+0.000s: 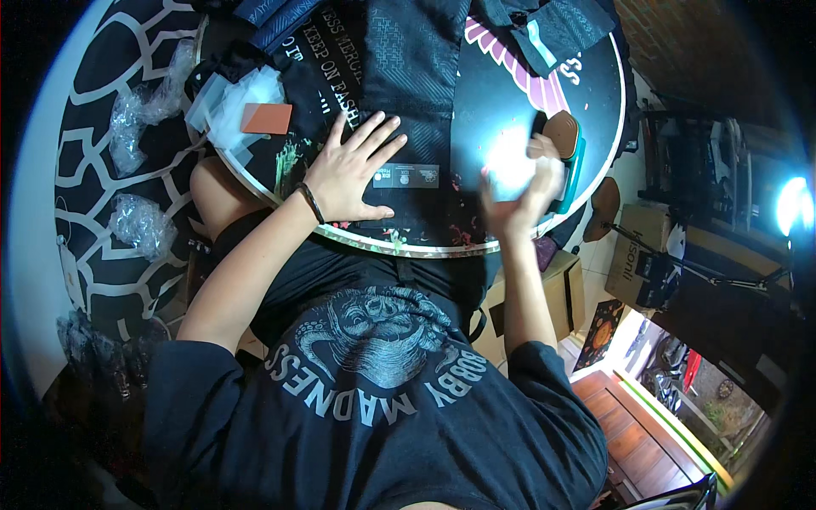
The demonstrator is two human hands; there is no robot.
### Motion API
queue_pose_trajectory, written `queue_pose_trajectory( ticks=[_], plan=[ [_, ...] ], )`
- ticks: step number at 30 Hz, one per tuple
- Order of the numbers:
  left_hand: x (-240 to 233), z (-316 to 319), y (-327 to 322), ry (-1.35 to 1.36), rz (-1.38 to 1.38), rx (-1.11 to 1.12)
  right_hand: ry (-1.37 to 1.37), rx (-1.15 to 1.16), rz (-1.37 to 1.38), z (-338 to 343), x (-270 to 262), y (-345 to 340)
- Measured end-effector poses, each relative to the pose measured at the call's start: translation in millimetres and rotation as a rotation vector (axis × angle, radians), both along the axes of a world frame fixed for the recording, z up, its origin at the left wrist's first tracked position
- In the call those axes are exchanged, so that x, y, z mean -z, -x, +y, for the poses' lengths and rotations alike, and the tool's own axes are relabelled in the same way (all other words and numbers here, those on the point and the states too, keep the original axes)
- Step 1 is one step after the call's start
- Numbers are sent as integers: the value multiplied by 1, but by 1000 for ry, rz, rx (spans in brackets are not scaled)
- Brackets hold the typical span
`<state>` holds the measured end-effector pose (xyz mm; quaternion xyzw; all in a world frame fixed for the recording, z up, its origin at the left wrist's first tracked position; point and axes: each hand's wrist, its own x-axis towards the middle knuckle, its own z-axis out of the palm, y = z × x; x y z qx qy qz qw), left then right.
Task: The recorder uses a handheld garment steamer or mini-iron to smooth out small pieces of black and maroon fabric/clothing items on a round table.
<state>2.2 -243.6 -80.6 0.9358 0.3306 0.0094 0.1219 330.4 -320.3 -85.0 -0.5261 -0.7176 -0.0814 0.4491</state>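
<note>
My left hand (354,169), a dark bracelet at its wrist, lies palm down with fingers spread. It rests at the left edge of a folded black patterned fabric (411,83). Beside its thumb, a grey printed label (406,176) shows on the dark fabric. My right hand (526,185) is blurred and curled over a bright glare on the round black tabletop (491,108); whether it holds anything cannot be told. Just right of it sits a teal tool (575,172) with a brown oval pad (561,134), close to the white rim. Contact between hand and tool is unclear.
Translucent plastic sheets (236,102) and an orange-brown card (267,119) lie at the table's left. Another dark fabric piece (570,35) is at the far right. Crumpled clear plastic (143,226) lies further left. A lit lamp (795,197) and cardboard box (637,255) are right.
</note>
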Motion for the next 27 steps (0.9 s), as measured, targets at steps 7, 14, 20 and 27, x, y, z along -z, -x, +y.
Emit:
queue_pose_trajectory(
  ticks=[7, 14, 20, 27],
  plan=[
    [14, -7, -46, 39, -142, 165, 822, 771, 175, -13, -7, -107],
    [17, -9, -47, 31, -72, 168, 924, 821, -2, 9, 1, -138],
    [0, 12, 1, -3, -232, 65, 745, 513, 197, -11, -42, -90],
    [3, 17, 24, 98, -173, 52, 916, -61, -30, 6, -93, 27]
  ],
)
